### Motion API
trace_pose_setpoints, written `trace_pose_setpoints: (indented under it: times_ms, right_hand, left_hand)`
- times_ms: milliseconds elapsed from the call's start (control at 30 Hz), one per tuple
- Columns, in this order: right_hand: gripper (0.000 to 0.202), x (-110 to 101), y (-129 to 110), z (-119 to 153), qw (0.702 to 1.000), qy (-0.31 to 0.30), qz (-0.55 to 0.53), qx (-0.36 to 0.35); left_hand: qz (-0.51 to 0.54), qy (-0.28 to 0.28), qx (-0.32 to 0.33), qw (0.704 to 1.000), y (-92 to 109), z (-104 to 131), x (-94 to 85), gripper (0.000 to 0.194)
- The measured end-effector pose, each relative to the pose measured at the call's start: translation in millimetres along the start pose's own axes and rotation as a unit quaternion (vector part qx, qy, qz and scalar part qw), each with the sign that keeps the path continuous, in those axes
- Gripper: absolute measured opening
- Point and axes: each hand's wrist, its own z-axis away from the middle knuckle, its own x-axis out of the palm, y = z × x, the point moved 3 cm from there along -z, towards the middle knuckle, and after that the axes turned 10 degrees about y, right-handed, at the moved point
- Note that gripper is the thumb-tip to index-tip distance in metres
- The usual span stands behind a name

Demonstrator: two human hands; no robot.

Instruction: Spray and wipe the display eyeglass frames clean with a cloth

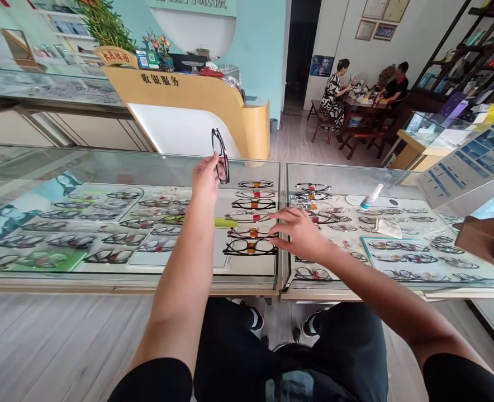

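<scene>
My left hand [205,172] pinches a dark-framed pair of glasses [225,149], held upright above the far edge of the glass display case [117,279]. Over the case top, my right hand [299,231] has its fingers apart, close to the right ends of a column of glasses. In that column are a light-framed pair [247,216] and, nearest me, a dark-framed pair [251,247] with an orange tag. Whether my right fingertips touch any frame, I cannot tell.
Rows of glasses [123,239] fill the case on the left. A small white bottle [371,196] and a pale cloth [388,228] lie to the right. A printed stand [473,167] rises at the right. Beyond are a counter [253,131] and two people at a table.
</scene>
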Motion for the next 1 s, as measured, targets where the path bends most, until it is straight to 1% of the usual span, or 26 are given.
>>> trace_pose_setpoints:
  times_ms: [100, 167, 233, 400, 533, 700, 1000]
  right_hand:
    - [0.015, 25.3, -24.3, -10.2, 0.999, -0.029, -0.018, -0.034]
    - [0.012, 36.2, -29.6, -14.0, 0.998, -0.039, -0.016, -0.039]
    - [0.010, 42.8, -29.4, -16.1, 0.998, -0.043, -0.010, -0.035]
    - [0.014, 50.0, -26.2, -19.7, 0.998, -0.046, 0.013, -0.031]
    - [0.019, 53.9, -30.6, -25.4, 0.998, -0.037, 0.035, -0.033]
    - [0.024, 59.7, -33.7, -35.8, 0.998, -0.034, 0.058, -0.016]
    - [0.024, 70.3, -24.9, -51.4, 0.997, -0.033, 0.076, -0.013]
  left_hand:
    - [-0.014, -0.004, -0.002, 1.000, -6.6, -2.9, -2.7, 0.050]
    - [-0.020, 0.001, -0.011, 1.000, -10.1, -4.1, -4.1, 0.051]
    - [-0.021, 0.009, -0.020, 1.000, -12.1, -4.9, -5.0, 0.052]
    - [-0.018, 0.011, -0.024, 0.999, -11.7, -5.3, -5.2, 0.055]
    - [-0.017, -0.002, -0.018, 1.000, -9.6, -4.7, -5.5, 0.055]
    - [-0.015, -0.006, -0.019, 1.000, -9.0, -4.3, -5.6, 0.055]
    - [-0.012, 0.002, -0.020, 1.000, -7.1, -2.8, -4.4, 0.048]
